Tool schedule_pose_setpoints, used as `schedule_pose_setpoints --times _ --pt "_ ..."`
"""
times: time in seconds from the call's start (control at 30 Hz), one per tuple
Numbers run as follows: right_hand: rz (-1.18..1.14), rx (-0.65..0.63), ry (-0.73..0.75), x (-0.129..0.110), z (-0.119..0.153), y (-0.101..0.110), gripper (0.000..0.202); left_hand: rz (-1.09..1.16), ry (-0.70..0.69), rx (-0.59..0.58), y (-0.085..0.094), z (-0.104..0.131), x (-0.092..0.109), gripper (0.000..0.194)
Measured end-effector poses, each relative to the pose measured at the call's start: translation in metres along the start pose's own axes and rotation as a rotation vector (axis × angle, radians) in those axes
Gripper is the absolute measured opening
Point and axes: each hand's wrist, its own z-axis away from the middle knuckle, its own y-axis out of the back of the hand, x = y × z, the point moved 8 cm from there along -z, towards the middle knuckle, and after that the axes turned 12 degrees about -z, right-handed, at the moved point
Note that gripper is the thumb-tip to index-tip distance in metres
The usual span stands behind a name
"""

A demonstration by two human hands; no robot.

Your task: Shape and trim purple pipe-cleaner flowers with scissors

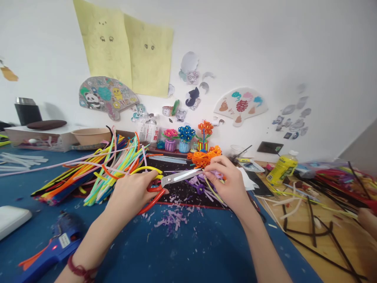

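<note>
My left hand (129,192) is wrapped round the handles of a pair of scissors (182,177), one handle red and the other yellow. The silver blades point right and look nearly closed. At their tips, my right hand (225,177) has its fingers pinched together; what they hold is too small and hidden to name. Purple pipe-cleaner flowers (200,186) with pale stems lie just below the blades on a black mat (182,198). Fluffy purple clippings (172,222) are scattered at the mat's front edge. Orange pipe-cleaner flowers (204,157) lie behind the right hand.
Bundled colourful pipe cleaners (103,169) lie left of the mat. A blue glue gun (55,247) with a red light rests at the front left. Potted flowers (186,137) line the wall. A yellow bottle (282,167) stands right. Another person's hand (368,220) shows at the right edge.
</note>
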Motion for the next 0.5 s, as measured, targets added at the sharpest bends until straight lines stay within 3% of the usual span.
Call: schedule_pose_setpoints --times 0.5 --pt "0.017 0.0 0.02 -0.0015 0.0005 -0.0015 0.012 -0.006 0.004 -0.041 -0.0081 0.0003 -0.0031 0.042"
